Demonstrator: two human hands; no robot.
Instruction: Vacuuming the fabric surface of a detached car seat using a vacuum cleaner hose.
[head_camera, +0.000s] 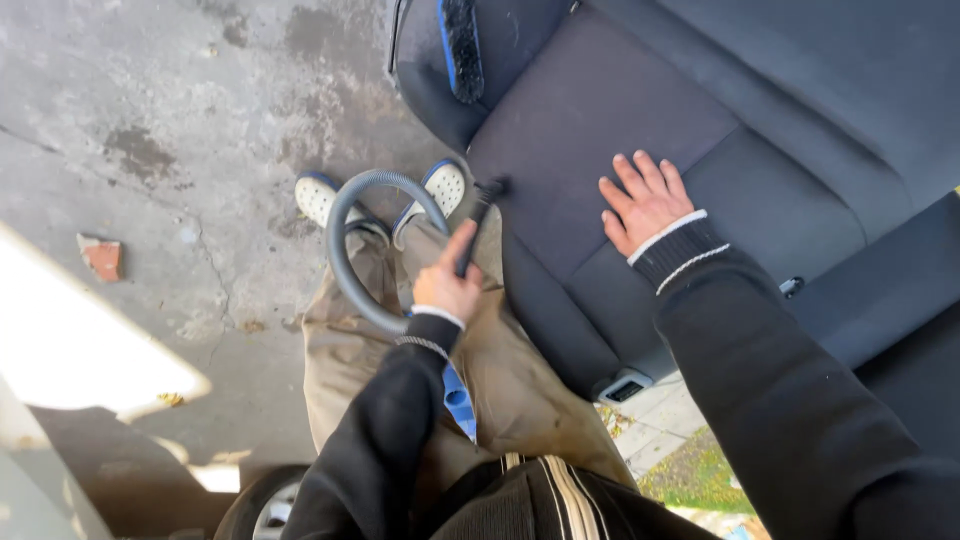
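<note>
Left hand (447, 283) clamped on a black vacuum nozzle (480, 215), tip touching the front edge of the dark car seat (590, 110); the grey hose (345, 250) loops from that hand out over the person's tan trousers (350, 340). Right hand (645, 200) lies flat, fingers spread, palm down on the seat cushion, holding nothing. Head view also shows a blue-backed brush (462, 45) at the seat's far edge, 2 white shoes (320, 195) on cracked concrete (150, 120), a brick chip (102, 257) well apart.
</note>
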